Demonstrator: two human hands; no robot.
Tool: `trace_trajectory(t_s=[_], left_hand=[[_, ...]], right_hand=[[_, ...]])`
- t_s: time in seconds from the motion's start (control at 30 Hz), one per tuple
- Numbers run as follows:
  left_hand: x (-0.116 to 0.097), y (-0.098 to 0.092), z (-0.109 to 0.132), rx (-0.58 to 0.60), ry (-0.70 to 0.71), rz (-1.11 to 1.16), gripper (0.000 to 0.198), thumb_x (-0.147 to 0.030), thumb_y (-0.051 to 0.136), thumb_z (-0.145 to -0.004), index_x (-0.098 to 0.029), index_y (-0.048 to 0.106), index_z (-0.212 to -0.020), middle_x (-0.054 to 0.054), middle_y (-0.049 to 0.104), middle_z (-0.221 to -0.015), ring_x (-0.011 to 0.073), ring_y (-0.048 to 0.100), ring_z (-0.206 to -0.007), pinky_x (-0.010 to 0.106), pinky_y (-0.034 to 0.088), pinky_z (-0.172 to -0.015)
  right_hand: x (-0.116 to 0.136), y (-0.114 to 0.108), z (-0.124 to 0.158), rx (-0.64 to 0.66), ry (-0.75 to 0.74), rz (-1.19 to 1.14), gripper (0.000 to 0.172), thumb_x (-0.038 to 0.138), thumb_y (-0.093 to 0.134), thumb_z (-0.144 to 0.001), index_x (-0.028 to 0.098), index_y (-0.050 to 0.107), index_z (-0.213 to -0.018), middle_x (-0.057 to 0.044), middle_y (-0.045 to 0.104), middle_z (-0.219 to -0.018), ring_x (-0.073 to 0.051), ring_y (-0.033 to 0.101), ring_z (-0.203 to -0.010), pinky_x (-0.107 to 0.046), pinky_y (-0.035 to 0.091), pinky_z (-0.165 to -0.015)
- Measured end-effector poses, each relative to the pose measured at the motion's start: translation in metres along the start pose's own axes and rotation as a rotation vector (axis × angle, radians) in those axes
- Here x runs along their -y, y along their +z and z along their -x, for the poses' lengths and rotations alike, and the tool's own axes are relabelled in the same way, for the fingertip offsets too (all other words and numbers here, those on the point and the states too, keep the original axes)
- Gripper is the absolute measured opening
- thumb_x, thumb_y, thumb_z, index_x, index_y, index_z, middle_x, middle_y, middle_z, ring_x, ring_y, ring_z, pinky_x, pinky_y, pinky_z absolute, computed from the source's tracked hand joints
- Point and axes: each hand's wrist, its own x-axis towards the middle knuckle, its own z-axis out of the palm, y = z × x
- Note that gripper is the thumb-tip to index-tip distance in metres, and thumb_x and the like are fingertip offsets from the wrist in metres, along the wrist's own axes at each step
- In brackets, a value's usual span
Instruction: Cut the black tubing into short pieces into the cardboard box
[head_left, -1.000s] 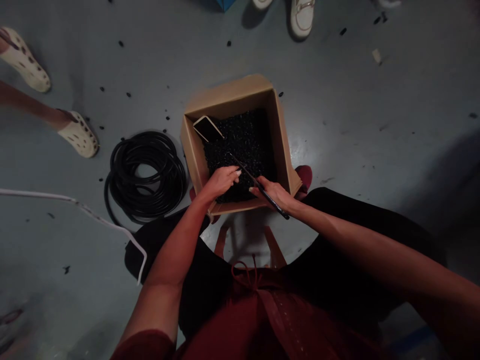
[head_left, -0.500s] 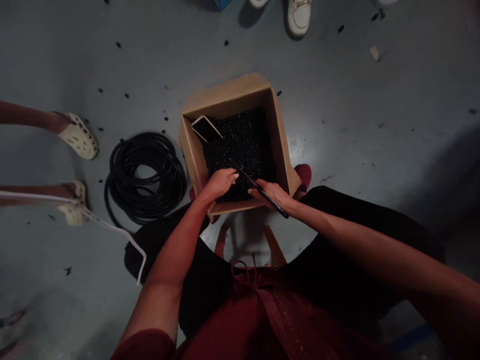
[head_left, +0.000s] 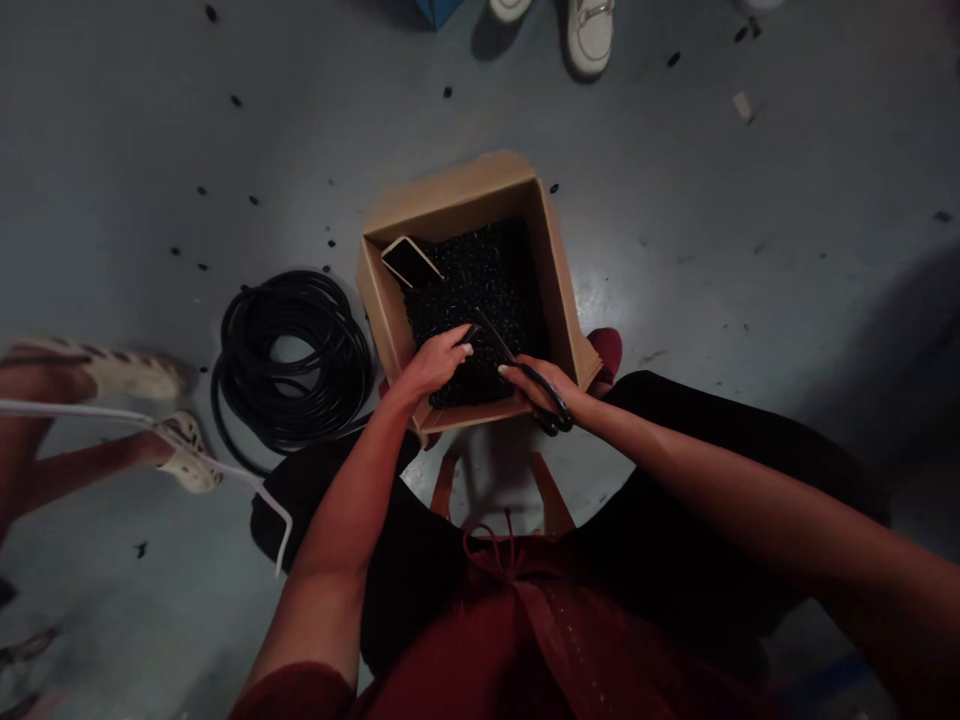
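My right hand [head_left: 541, 383] grips a pair of black-handled scissors [head_left: 555, 395], whose blades point up and left over the box. Closed in a pinch, my left hand [head_left: 441, 360] holds a small black piece [head_left: 471, 333] at its fingertips, just left of the blades. Below both hands, a cardboard box [head_left: 457, 205] holds a heap of small black pieces [head_left: 487, 275] with a slight shine. A flat dark rectangle with a pale edge, like a phone [head_left: 411, 262], leans in the box's far left corner.
A coil of black tubing [head_left: 289, 425] lies on the floor left of the box. A white cord [head_left: 232, 458] crosses at left, near my knee. Another person's pale clogs [head_left: 191, 455] are at left; white shoes [head_left: 590, 38] stand at the far side. Black bits [head_left: 253, 200] dot the floor.
The scissors in my right hand have opened and their handles spread. A black piece now shows at my left fingertips. At left, the person in clogs has shifted their feet.
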Motion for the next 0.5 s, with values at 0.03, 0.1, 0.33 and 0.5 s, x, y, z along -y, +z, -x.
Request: trace_trajectory(t_s=[0.03, 0.1, 0.33, 0.5], left_hand=[[-0.001, -0.001, 0.001, -0.006, -0.001, 0.039, 0.036, -0.021, 0.049, -0.087, -0.015, 0.067, -0.117, 0.003, 0.068, -0.093, 0.0138, 0.057, -0.079, 0.027, 0.047, -0.077], [-0.002, -0.002, 0.001, -0.029, -0.042, 0.129, 0.047, -0.021, 0.048, -0.088, -0.015, 0.059, -0.133, 0.004, 0.068, -0.097, 0.0123, 0.057, -0.078, 0.026, 0.048, -0.075], [0.002, 0.001, -0.002, -0.167, -0.113, 0.326, 0.049, -0.022, 0.049, -0.090, -0.011, 0.050, -0.138, 0.003, 0.069, -0.087, 0.0083, 0.056, -0.064, 0.021, 0.045, -0.064], [0.000, -0.002, -0.003, -0.183, -0.105, 0.310, 0.024, -0.021, 0.051, -0.089, -0.014, 0.064, -0.108, 0.004, 0.071, -0.088, 0.0084, 0.056, -0.063, 0.022, 0.044, -0.062]], right_hand=[[0.000, -0.001, -0.001, -0.003, -0.013, -0.046, 0.027, 0.045, 0.045, -0.099, 0.022, 0.047, -0.086, 0.003, 0.058, -0.062, -0.011, 0.053, -0.043, -0.023, 0.042, -0.043], [-0.001, -0.003, -0.005, -0.014, -0.034, -0.128, 0.029, 0.050, 0.043, -0.099, 0.022, 0.047, -0.089, 0.002, 0.059, -0.062, -0.012, 0.055, -0.042, -0.023, 0.043, -0.040], [0.004, -0.013, -0.009, -0.054, -0.094, -0.018, 0.039, 0.058, 0.044, -0.097, 0.021, 0.055, -0.101, -0.005, 0.069, -0.081, -0.014, 0.064, -0.059, -0.023, 0.048, -0.050], [0.007, -0.014, -0.006, -0.108, -0.155, 0.178, 0.049, 0.055, 0.052, -0.094, 0.020, 0.054, -0.128, -0.010, 0.071, -0.102, -0.024, 0.068, -0.090, -0.031, 0.050, -0.075]])
